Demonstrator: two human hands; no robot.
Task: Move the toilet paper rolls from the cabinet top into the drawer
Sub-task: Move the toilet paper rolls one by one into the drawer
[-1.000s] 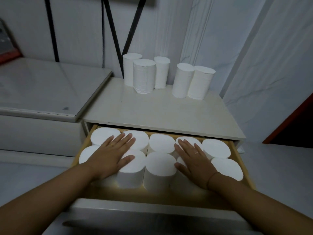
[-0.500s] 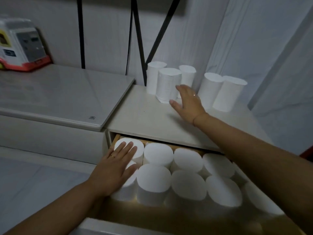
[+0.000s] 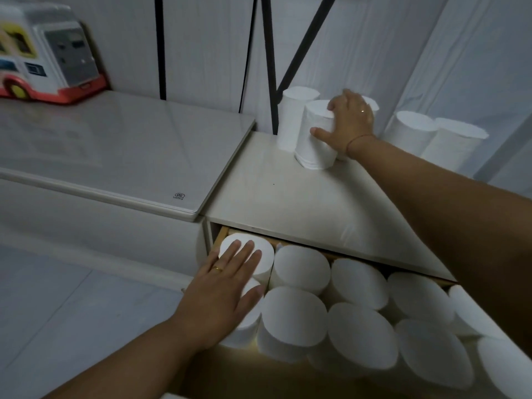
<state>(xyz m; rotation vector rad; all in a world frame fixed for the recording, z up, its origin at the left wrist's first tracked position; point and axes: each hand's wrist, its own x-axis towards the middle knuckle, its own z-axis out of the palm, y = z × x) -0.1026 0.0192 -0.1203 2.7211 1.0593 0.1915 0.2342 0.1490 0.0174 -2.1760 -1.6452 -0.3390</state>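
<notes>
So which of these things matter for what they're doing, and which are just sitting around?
Part of the job:
rolls on the cabinet top
open drawer
rolls already in the drawer
right hand
left hand

Just lying about:
toy bus
low white chest

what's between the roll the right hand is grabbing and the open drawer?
Head view: only bare cabinet top lies between the grabbed roll, which the right hand wraps, and the drawer.
</notes>
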